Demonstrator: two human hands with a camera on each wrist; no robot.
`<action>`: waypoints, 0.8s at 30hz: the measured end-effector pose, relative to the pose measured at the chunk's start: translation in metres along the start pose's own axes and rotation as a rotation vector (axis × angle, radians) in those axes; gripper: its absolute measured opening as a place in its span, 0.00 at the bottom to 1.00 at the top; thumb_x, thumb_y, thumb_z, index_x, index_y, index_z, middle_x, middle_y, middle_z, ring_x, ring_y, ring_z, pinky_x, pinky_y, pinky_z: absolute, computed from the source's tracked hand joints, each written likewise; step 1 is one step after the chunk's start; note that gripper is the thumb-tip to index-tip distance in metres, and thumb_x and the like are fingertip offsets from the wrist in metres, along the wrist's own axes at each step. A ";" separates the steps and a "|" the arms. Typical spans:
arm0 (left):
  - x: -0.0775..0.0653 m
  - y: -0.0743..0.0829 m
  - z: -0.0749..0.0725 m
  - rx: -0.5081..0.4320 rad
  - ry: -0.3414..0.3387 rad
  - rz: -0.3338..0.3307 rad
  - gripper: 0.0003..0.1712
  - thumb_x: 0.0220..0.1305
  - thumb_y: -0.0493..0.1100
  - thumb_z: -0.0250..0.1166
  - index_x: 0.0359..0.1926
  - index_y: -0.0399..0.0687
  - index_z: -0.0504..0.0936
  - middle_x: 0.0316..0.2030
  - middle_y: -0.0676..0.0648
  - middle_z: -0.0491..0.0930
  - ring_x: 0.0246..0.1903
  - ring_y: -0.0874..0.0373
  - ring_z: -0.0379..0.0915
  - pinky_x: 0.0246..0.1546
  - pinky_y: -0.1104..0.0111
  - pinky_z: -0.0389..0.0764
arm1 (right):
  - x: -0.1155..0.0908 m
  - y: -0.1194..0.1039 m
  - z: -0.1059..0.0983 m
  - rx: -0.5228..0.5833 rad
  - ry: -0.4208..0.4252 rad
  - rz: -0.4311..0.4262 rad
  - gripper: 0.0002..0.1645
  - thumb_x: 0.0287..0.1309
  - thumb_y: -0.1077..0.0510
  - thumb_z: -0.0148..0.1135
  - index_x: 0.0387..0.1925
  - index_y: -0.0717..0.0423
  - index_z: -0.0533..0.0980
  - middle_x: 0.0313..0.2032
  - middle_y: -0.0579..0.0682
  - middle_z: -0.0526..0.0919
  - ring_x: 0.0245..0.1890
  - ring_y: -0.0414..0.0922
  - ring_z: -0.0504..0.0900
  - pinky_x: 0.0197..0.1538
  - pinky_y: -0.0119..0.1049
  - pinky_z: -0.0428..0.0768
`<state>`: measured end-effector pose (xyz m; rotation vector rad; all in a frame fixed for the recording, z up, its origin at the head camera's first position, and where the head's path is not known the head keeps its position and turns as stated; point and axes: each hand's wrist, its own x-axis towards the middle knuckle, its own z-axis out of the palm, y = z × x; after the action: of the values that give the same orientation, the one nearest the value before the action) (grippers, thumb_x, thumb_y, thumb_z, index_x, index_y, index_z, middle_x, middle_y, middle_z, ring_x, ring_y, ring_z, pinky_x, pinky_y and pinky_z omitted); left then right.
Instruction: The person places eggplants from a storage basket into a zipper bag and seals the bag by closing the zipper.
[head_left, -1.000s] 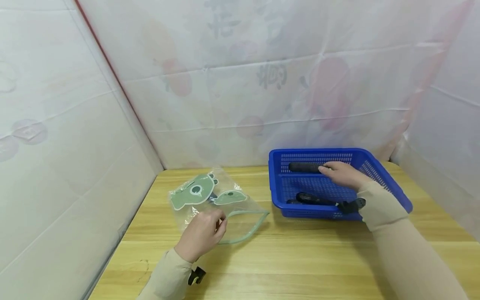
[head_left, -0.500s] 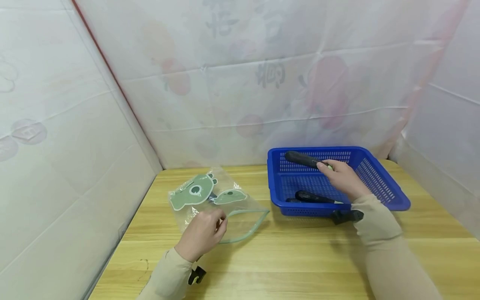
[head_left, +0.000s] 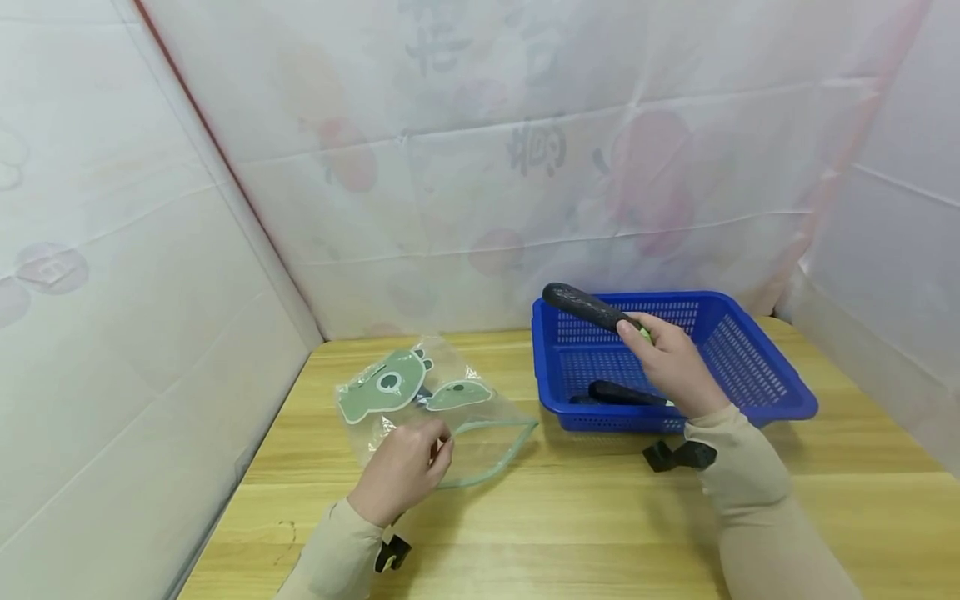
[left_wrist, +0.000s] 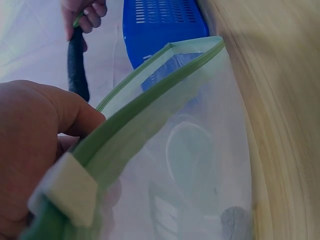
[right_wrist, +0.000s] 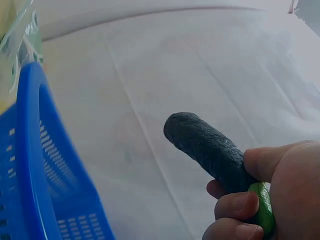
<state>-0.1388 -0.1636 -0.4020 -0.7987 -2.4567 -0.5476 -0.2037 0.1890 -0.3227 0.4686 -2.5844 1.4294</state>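
Note:
My right hand (head_left: 671, 362) grips a long dark eggplant (head_left: 585, 307) by its green stem end. The eggplant is tilted, its rounded dark end up and to the left, above the back left rim of the blue basket (head_left: 551, 400). In the right wrist view, thumb and curled fingers close round the green cap (right_wrist: 262, 207). My left hand (head_left: 405, 467) pinches the green-edged mouth of a clear zip bag (head_left: 480, 454), printed with a green cartoon animal. The bag's mouth gapes in the left wrist view, a white slider (left_wrist: 72, 190) beside my fingers.
Another dark eggplant (head_left: 626, 393) lies in the basket near its front wall, with a further dark piece partly hidden beside it. The wooden table (head_left: 555, 533) ends at a pale printed sheet (head_left: 450, 208) behind, with more sheets at both sides.
My right hand has raised the eggplant out of the basket and drawn it left and towards me, tilting its far end upward. The left hand and bag have stayed put.

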 end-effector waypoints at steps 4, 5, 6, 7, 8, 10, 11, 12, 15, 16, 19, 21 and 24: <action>0.000 -0.001 -0.001 0.010 0.002 0.004 0.04 0.52 0.37 0.62 0.25 0.50 0.77 0.18 0.62 0.68 0.16 0.72 0.61 0.16 0.82 0.64 | -0.007 -0.024 0.004 0.005 0.000 -0.052 0.28 0.67 0.46 0.42 0.61 0.58 0.64 0.12 0.46 0.55 0.07 0.34 0.50 0.10 0.38 0.57; 0.000 -0.001 -0.001 0.011 0.003 0.005 0.04 0.52 0.37 0.62 0.25 0.50 0.77 0.17 0.62 0.68 0.16 0.72 0.61 0.16 0.82 0.63 | -0.008 -0.027 0.005 -0.007 -0.009 -0.065 0.27 0.67 0.47 0.42 0.61 0.57 0.65 0.13 0.47 0.56 0.07 0.34 0.51 0.10 0.38 0.58; 0.000 -0.001 -0.001 0.013 0.004 0.006 0.04 0.52 0.37 0.62 0.25 0.50 0.77 0.17 0.62 0.68 0.16 0.72 0.61 0.16 0.82 0.63 | -0.008 -0.028 0.006 -0.022 -0.018 -0.073 0.27 0.67 0.47 0.42 0.60 0.57 0.65 0.14 0.48 0.56 0.07 0.35 0.51 0.11 0.37 0.59; 0.000 -0.001 -0.001 0.013 0.004 0.006 0.04 0.52 0.37 0.62 0.25 0.50 0.77 0.17 0.62 0.68 0.16 0.72 0.61 0.16 0.82 0.63 | -0.008 -0.028 0.007 -0.037 -0.029 -0.076 0.26 0.67 0.46 0.43 0.60 0.55 0.65 0.14 0.48 0.57 0.08 0.36 0.52 0.12 0.37 0.60; -0.001 -0.001 -0.001 0.014 0.005 0.006 0.04 0.52 0.37 0.62 0.25 0.50 0.77 0.17 0.62 0.68 0.15 0.72 0.61 0.16 0.82 0.63 | -0.008 -0.028 0.008 -0.049 -0.041 -0.079 0.26 0.67 0.45 0.43 0.60 0.54 0.65 0.15 0.48 0.58 0.08 0.37 0.52 0.13 0.37 0.60; -0.001 -0.001 -0.002 0.012 0.003 0.007 0.04 0.53 0.37 0.62 0.25 0.50 0.77 0.17 0.62 0.68 0.15 0.72 0.61 0.16 0.83 0.63 | -0.008 -0.025 0.010 -0.070 -0.070 -0.088 0.26 0.66 0.44 0.43 0.60 0.51 0.66 0.15 0.48 0.59 0.08 0.39 0.53 0.14 0.37 0.62; -0.001 -0.001 -0.002 0.012 0.003 0.007 0.04 0.53 0.37 0.62 0.25 0.50 0.77 0.17 0.62 0.68 0.15 0.73 0.61 0.16 0.83 0.63 | -0.007 -0.024 0.011 -0.075 -0.087 -0.091 0.26 0.65 0.43 0.43 0.60 0.49 0.65 0.14 0.48 0.59 0.08 0.40 0.54 0.14 0.37 0.62; -0.001 -0.001 -0.002 0.010 0.001 0.007 0.04 0.53 0.37 0.62 0.25 0.50 0.77 0.17 0.62 0.68 0.15 0.73 0.61 0.16 0.83 0.63 | -0.007 -0.022 0.012 -0.077 -0.101 -0.093 0.26 0.65 0.42 0.44 0.60 0.48 0.65 0.14 0.48 0.59 0.08 0.40 0.54 0.14 0.36 0.62; -0.002 -0.001 -0.002 0.006 -0.004 0.005 0.03 0.52 0.37 0.62 0.26 0.49 0.77 0.17 0.61 0.68 0.15 0.72 0.61 0.16 0.83 0.63 | -0.008 -0.022 0.015 -0.081 -0.136 -0.111 0.23 0.65 0.44 0.45 0.59 0.45 0.67 0.12 0.47 0.59 0.07 0.38 0.53 0.11 0.35 0.60; -0.002 -0.001 -0.003 0.005 -0.005 0.004 0.03 0.52 0.36 0.62 0.26 0.49 0.77 0.17 0.61 0.68 0.15 0.72 0.61 0.16 0.83 0.63 | -0.009 -0.023 0.016 -0.086 -0.147 -0.119 0.22 0.66 0.45 0.45 0.58 0.45 0.68 0.12 0.46 0.59 0.07 0.37 0.53 0.10 0.34 0.60; -0.002 -0.001 -0.003 0.005 -0.010 0.002 0.03 0.52 0.37 0.62 0.26 0.49 0.77 0.17 0.61 0.68 0.16 0.72 0.61 0.16 0.82 0.63 | -0.012 -0.027 0.018 -0.107 -0.184 -0.152 0.18 0.66 0.49 0.47 0.55 0.46 0.69 0.13 0.46 0.61 0.08 0.35 0.53 0.11 0.33 0.59; -0.002 -0.001 -0.004 0.005 -0.012 -0.001 0.03 0.52 0.37 0.62 0.26 0.49 0.77 0.17 0.62 0.68 0.15 0.72 0.61 0.15 0.82 0.63 | -0.014 -0.029 0.019 -0.126 -0.215 -0.184 0.17 0.66 0.51 0.48 0.55 0.45 0.70 0.16 0.45 0.64 0.09 0.35 0.54 0.13 0.33 0.61; -0.002 -0.001 -0.004 0.003 -0.012 -0.006 0.03 0.53 0.37 0.62 0.26 0.50 0.77 0.17 0.62 0.68 0.15 0.72 0.61 0.15 0.82 0.63 | -0.016 -0.031 0.020 -0.137 -0.284 -0.234 0.18 0.65 0.51 0.49 0.56 0.40 0.69 0.16 0.43 0.66 0.10 0.35 0.55 0.15 0.32 0.63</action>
<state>-0.1369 -0.1675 -0.3999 -0.7957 -2.4714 -0.5432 -0.1773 0.1600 -0.3132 0.9801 -2.7018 1.1734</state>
